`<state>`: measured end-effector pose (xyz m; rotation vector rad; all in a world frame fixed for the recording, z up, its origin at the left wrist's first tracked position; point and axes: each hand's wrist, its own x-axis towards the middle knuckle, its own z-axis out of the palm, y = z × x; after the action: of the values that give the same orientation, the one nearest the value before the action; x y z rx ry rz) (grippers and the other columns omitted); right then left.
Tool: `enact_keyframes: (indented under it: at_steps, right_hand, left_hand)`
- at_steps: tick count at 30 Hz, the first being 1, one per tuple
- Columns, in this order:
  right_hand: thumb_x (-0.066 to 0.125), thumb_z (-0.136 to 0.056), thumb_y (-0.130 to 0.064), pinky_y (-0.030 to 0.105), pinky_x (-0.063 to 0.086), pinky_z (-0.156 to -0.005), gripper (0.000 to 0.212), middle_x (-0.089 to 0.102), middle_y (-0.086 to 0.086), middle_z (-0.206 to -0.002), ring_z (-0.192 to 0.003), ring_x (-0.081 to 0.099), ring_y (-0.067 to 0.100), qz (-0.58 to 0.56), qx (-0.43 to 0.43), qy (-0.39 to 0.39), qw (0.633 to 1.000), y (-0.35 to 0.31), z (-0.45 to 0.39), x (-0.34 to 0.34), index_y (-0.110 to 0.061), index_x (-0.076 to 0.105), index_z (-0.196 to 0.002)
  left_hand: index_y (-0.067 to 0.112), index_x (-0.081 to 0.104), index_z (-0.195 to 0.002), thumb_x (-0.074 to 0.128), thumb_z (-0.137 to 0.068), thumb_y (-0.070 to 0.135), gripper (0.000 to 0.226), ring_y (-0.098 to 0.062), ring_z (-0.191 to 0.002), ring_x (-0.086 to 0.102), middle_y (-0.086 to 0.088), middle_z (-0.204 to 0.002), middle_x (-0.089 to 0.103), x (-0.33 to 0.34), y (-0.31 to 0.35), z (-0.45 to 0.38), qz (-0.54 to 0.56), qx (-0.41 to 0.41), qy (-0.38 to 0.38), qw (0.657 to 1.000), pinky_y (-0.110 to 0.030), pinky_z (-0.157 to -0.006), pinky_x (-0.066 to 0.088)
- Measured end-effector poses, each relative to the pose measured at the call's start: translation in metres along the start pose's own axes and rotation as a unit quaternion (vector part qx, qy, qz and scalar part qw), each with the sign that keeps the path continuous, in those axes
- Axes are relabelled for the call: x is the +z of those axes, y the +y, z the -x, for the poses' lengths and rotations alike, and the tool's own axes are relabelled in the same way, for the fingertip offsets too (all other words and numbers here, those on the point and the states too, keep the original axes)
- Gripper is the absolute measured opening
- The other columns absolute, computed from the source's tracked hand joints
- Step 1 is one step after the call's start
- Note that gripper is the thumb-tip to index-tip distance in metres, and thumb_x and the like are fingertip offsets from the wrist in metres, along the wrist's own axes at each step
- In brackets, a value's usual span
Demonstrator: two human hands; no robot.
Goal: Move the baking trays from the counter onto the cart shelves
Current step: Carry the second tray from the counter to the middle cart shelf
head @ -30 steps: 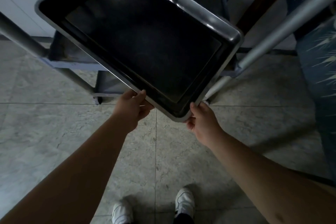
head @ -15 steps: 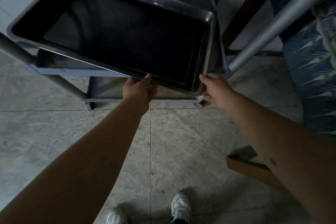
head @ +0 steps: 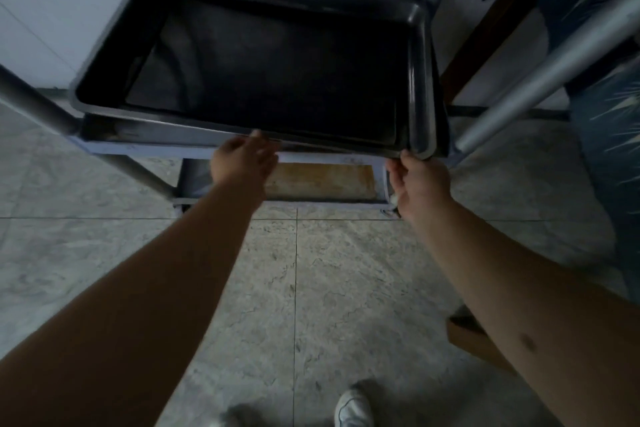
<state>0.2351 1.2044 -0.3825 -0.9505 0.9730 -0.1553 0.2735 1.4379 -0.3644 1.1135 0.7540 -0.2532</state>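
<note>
The right hand [head: 417, 180] pinches the near right corner of the black baking tray [head: 263, 62]. The left hand [head: 242, 163] seems to grip its near edge, fingers hidden underneath. Just beyond both hands, the tray lies on the cart shelf [head: 145, 146], between metal posts.

floor: grey marbled tiles [head: 346, 288] with dark grout | far wall: white panels [head: 52, 10] | right: blue patterned fabric [head: 609, 149], brown wooden leg [head: 485, 31] | light: dim
</note>
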Motion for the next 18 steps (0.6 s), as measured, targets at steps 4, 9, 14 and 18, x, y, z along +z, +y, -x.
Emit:
enact_keyframes:
  at_steps: [4,9,14,18]
  right_hand:
    - [0.06,-0.094,-0.006,0.019,0.055,-0.055,0.003,0.066,0.008,-0.084,-0.069,0.069,0.014,0.037,0.001,-0.006,0.999,-0.012,-0.017,-0.003,-0.009,0.06,-0.092]
    - [0.063,-0.094,-0.014,0.018,0.053,-0.051,0.012,0.067,0.004,-0.073,-0.06,0.068,0.008,0.069,-0.013,0.034,0.997,-0.023,-0.033,0.009,-0.01,0.06,-0.084]
    - [0.068,-0.091,-0.028,0.02,0.052,-0.048,0.021,0.068,-0.003,-0.051,-0.048,0.065,0.005,0.15,-0.039,0.052,0.986,-0.028,-0.05,0.012,-0.011,0.061,-0.082]
    - [0.067,-0.088,-0.046,0.026,0.052,-0.051,0.034,0.065,-0.002,-0.045,-0.047,0.064,0.012,0.21,-0.034,0.05,0.976,-0.027,-0.053,0.011,-0.014,0.058,-0.083]
  left_hand:
    - [0.011,0.067,-0.089,0.065,-0.096,0.016,0.009,-0.009,-0.075,0.075,-0.009,-0.092,0.075,-0.002,0.015,-0.012,-0.07,-0.015,0.038,0.997,-0.023,-0.073,0.061]
    - [0.012,0.066,-0.09,0.067,-0.095,0.017,0.007,-0.007,-0.067,0.073,-0.007,-0.087,0.074,0.016,0.011,-0.018,-0.078,-0.007,0.055,0.995,-0.019,-0.059,0.059]
    - [0.016,0.063,-0.086,0.068,-0.095,0.024,0.013,-0.009,-0.068,0.069,-0.003,-0.082,0.07,0.016,0.01,-0.028,-0.178,0.029,0.041,0.983,-0.02,-0.058,0.059]
    - [0.019,0.061,-0.09,0.066,-0.094,0.034,0.017,-0.014,-0.086,0.073,-0.006,-0.098,0.073,0.01,0.008,-0.03,-0.264,0.041,0.029,0.963,-0.027,-0.067,0.059]
